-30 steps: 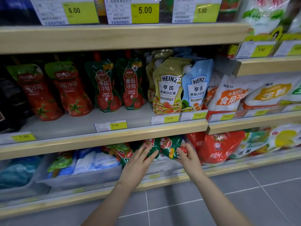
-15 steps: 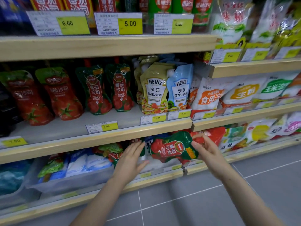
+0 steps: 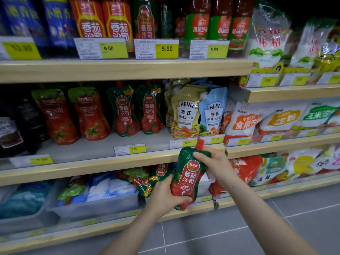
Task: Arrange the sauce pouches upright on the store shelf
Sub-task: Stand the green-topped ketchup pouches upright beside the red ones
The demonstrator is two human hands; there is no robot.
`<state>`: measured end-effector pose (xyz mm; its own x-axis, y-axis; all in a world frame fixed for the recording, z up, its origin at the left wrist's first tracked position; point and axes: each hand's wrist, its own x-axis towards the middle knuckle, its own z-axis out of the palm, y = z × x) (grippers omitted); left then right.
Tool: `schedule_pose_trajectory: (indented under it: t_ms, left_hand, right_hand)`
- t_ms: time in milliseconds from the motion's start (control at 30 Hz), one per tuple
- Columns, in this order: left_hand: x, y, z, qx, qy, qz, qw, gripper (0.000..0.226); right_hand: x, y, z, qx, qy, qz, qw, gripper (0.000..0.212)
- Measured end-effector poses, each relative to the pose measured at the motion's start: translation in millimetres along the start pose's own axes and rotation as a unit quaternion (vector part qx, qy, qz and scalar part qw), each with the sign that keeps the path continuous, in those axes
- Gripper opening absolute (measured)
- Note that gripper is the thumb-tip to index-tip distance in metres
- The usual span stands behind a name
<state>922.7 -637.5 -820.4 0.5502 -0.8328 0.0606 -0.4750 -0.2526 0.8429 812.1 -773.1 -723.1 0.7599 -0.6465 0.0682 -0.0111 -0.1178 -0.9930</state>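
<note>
Middle wooden store shelf [image 3: 110,163], front edge: two green ketchup pouches [image 3: 136,109] stand upright behind it. In front of that edge, toward its right end, the green-and-red tomato ketchup pouch with red cap [image 3: 189,178] is held in the air, long axis near vertical, cap up, leaning slightly right. Half a second ago it lay sideways, lower, cap right. Left hand [image 3: 163,196] curls round its base, no longer flat and open; right hand [image 3: 213,162] grips its top.

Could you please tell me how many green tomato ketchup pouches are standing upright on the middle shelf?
2: a left pouch and a right pouch, side by side left of the Heinz pouches. More may hide behind them.
</note>
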Motion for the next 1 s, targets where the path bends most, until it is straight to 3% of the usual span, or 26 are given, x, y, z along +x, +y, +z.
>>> schedule_pose_trajectory:
  t_ms: [100, 167, 233, 333, 400, 600, 767, 900, 1000]
  left_hand:
    - [-2.4, -1.6, -10.0, -0.024, 0.040, -0.002, 0.999, 0.069]
    - [-0.7, -0.5, -20.8, -0.031, 0.057, 0.000, 0.998, 0.071]
    - [-0.6, -0.9, -29.5, -0.036, 0.062, 0.000, 0.997, 0.075]
    - [-4.3, 0.4, -34.3, -0.046, 0.092, 0.009, 0.995, 0.062]
    - [-4.9, 4.6, -37.0, -0.054, 0.095, 0.017, 0.994, 0.060]
    - [7.2, 20.2, -78.3, -0.079, 0.045, 0.071, 0.993, 0.071]
    - [22.3, 29.1, -126.6, 0.079, 0.109, 0.118, 0.984, 0.078]
    - [29.3, 2.2, -179.9, 0.335, 0.247, 0.192, 0.889, 0.069]
    - [27.1, -24.0, -195.6, 0.434, 0.243, 0.140, 0.856, 0.065]
  right_hand:
    - [5.5, -15.4, 23.3, -0.071, 0.002, -0.082, 0.994, 0.013]
    - [8.4, -23.5, 34.2, -0.055, 0.022, -0.107, 0.992, 0.015]
    - [8.0, -22.3, 39.6, -0.011, 0.023, -0.087, 0.996, 0.021]
    - [-1.9, -1.4, 51.3, -0.020, -0.029, 0.006, 0.999, 0.046]
    - [-8.1, 6.1, 58.7, -0.045, -0.039, 0.034, 0.998, 0.041]
    - [14.8, -25.3, 56.3, 0.004, -0.043, -0.025, 0.999, 0.023]
    - [43.2, -52.6, 73.8, -0.015, -0.021, -0.114, 0.993, 0.024]
    - [78.3, -66.7, 92.3, -0.047, -0.006, -0.145, 0.988, 0.025]
    - [100.3, -63.5, 105.3, -0.065, 0.005, -0.149, 0.987, 0.025]
